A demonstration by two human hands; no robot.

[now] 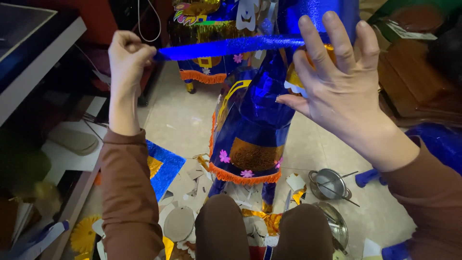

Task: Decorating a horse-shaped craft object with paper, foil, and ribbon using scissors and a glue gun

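My left hand (127,53) is raised with the forearm upright, fingers clenched tight on the end of a glittery blue strip (231,46). The strip runs level across to my right hand (332,79), which is spread open, fingers fanned upward, palm pressing flat against the upper part of the blue foil figure (252,125). That figure stands on the tiled floor (178,120) between my knees, trimmed with orange fringe (243,178). A small metal pot (329,183) sits near my right knee among paper scraps.
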